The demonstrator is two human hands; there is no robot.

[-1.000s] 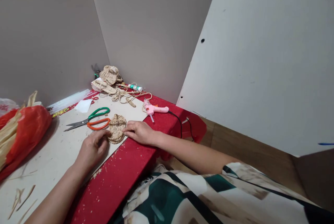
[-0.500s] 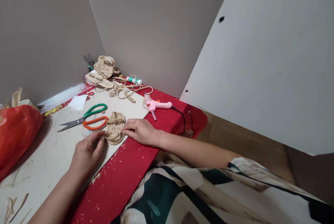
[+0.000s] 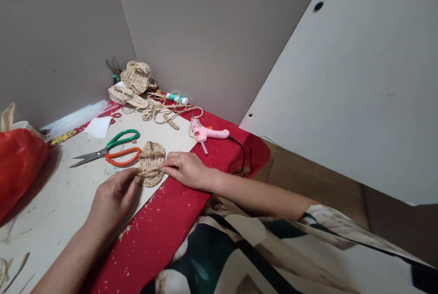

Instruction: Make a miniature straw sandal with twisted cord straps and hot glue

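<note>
Red-cloth-covered table [image 3: 137, 248]: the biggest thing on my feed, bare red strip showing from 5 to 7 o'clock of the work spot, where I centre my dial. Pale crumbs scattered over it.

Flat beige board [image 3: 68, 198] on the cloth, spreading from 8 o'clock round to 12.

Bulging red plastic bag [image 3: 20, 166] at 9 o'clock, cut by my frame edge.

Bare left hand [image 3: 111, 196], 8 o'clock; bare right hand [image 3: 188, 170], 3 o'clock.

Heap of tan braided-straw pieces [image 3: 135, 77], just short of 12, loose cords trailing toward 1.

Scissors with grey blades, one green loop and one orange [image 3: 122, 160]: between 9 and 10, blades slightly parted, pointing to 9.

Pink glue gun [image 3: 215, 133], 2 o'clock, black cord leaving toward 3.

Tan woven-straw oval [image 3: 151, 161], dial centre, over the board by its near edge; I can't tell whether it lies fully flat. Left thumb and forefinger almost together, pinching its 8 o'clock rim. Right thumb and forefinger closed together on its 3 o'clock side. I read both grips as light.

White paper scrap [image 3: 98, 127], 10 o'clock.

White-and-green tube [image 3: 177, 98], 1 o'clock, lying on its side.
</note>
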